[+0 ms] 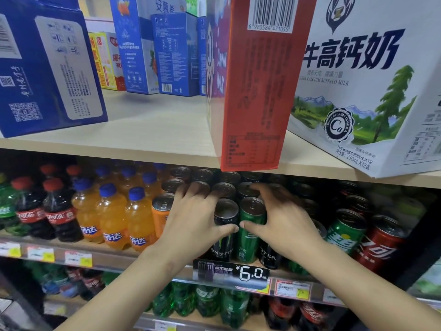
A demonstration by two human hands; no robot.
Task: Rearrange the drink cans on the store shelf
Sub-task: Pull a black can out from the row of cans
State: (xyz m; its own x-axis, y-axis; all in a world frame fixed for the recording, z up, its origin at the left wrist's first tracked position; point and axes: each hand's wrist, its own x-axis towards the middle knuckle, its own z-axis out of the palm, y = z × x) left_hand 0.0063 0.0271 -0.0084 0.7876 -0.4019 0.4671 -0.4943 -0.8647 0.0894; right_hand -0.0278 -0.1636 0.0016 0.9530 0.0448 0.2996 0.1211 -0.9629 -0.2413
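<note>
Leftmost on the middle shelf (133, 255) stand cola bottles (59, 211) with red caps, then orange soda bottles (112, 216) with blue caps, all upright. Next comes an orange can (161, 211), upright, its long axis vertical and its top facing up. The left hand (191, 225) reaches in just beside it, fingers (202, 189) spread over the tops of the cans behind, thumb pressed across the front of a black can (225, 225). That black can stands upright at the shelf's front edge, pull-tab end up. Touching its right side is a green can (250, 232), also upright, at the front of the row. The right hand (284, 223) curls around the green can, thumb on its front, fingers (262, 187) over the cans behind it; both thumbs nearly meet between the two cans. Neither hand has lifted a can clear of the shelf. Further right stand another green can (346, 232) and a red can (381, 244), upright. A black price tag (231, 271) reading 6.0 hangs below the hands. Above, cartons (250, 80) sit on the upper shelf.
</note>
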